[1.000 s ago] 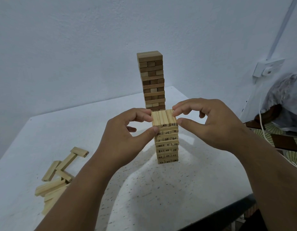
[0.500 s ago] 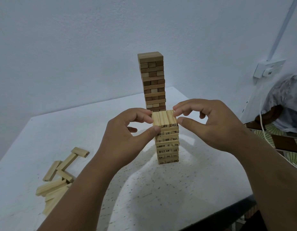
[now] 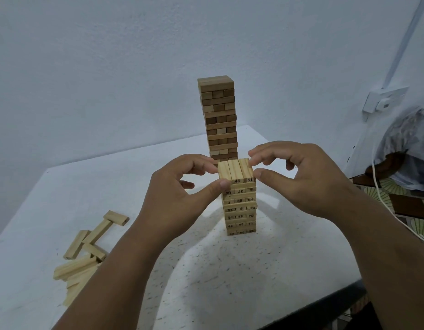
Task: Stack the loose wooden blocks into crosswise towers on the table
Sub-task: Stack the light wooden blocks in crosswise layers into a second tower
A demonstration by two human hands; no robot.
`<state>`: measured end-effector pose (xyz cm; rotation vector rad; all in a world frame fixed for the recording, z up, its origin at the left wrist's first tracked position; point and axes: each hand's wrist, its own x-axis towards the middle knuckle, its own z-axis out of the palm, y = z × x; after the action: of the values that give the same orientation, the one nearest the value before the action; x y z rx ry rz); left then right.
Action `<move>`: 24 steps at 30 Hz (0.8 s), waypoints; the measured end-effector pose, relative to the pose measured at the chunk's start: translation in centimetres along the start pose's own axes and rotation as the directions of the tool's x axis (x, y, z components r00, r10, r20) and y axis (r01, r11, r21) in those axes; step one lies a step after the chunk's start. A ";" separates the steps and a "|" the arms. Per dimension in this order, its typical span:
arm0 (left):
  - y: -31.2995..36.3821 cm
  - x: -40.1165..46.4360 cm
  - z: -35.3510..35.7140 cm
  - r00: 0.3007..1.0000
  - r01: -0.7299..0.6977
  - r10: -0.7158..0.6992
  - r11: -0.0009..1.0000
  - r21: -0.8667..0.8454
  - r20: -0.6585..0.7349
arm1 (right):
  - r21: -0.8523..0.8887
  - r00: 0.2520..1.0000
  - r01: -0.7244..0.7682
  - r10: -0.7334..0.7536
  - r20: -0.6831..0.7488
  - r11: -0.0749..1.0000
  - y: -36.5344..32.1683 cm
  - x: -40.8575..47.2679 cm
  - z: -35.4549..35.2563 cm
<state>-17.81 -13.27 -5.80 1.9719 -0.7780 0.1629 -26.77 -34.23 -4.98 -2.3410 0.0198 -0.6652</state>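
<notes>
Head camera looks down on a white speckled table [image 3: 230,270] set against a pale wall. At the centre stands a short tower [image 3: 239,206] of pale, smooth pine blocks, each layer of three laid crosswise to the one below, with black numbers printed on the block ends. Its top layer [image 3: 234,169] is three flat rectangular blocks lying side by side, grain running away from the viewer.

The left hand [image 3: 177,198] comes in from 7 o'clock; its curled fingers touch the left edge of the top layer and its thumb presses the near left corner, so it pinches that layer. The right hand [image 3: 301,179] comes in from 4 o'clock, fingertips on the far right corner and thumb against the near right end, clamped on the same layer.

Behind, toward 12 o'clock, a taller tower [image 3: 219,117] of darker, brown-toned blocks rises, well apart from the hands. At 8 o'clock a loose heap of pale blocks [image 3: 87,253] lies scattered on the tabletop. At 2 o'clock a white wall socket [image 3: 384,98] sits with a thin white cable [image 3: 382,206] trailing down.
</notes>
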 end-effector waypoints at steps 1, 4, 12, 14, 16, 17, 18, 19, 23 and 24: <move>0.0 -0.1 -0.3 1.000 -0.004 0.004 1.000 0.011 -0.014 | 0.013 1.000 0.014 -0.014 -0.022 1.000 -0.3 0.0 0.0; 0.0 -0.8 -1.7 0.997 0.000 0.001 1.000 0.020 -0.074 | 0.035 0.990 0.105 -0.101 -0.100 0.994 -2.1 -0.1 0.4; -1.0 -5.7 -8.0 0.975 0.096 -0.090 0.995 0.019 -0.203 | 0.060 0.975 0.224 -0.223 -0.019 0.973 -9.0 -1.7 6.2; -2.1 -7.6 -10.1 0.966 0.137 -0.120 0.989 0.063 -0.227 | 0.019 0.974 0.206 -0.207 0.095 0.978 -9.8 -2.4 8.7; -3.6 -9.6 -12.1 0.969 0.156 -0.121 0.976 0.152 -0.214 | -0.018 0.958 0.212 -0.204 0.201 0.977 -10.4 -3.0 10.9; -4.5 -10.6 -13.1 0.971 0.172 -0.131 0.965 0.200 -0.202 | -0.025 0.949 0.206 -0.194 0.248 0.978 -10.7 -3.3 11.9; -5.3 -11.5 -13.9 0.971 0.191 -0.146 0.951 0.242 -0.190 | -0.029 0.940 0.199 -0.182 0.287 0.980 -11.0 -3.5 12.9; -6.1 -12.4 -14.7 0.971 0.208 -0.163 0.938 0.279 -0.178 | -0.030 0.932 0.196 -0.177 0.316 0.980 -11.4 -3.7 13.9; -8.2 -14.7 -15.8 0.979 0.196 -0.153 0.888 0.415 -0.133 | -0.041 0.897 0.242 -0.208 0.391 0.969 -12.7 -4.2 17.6; -8.5 -15.0 -15.8 0.980 0.194 -0.153 0.881 0.431 -0.129 | -0.050 0.882 0.268 -0.224 0.414 0.962 -13.1 -4.3 18.3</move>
<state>-21.42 9.37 -10.29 2.4353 -0.5287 0.3458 -24.04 -12.09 -10.21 -2.5673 -0.4487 -0.2857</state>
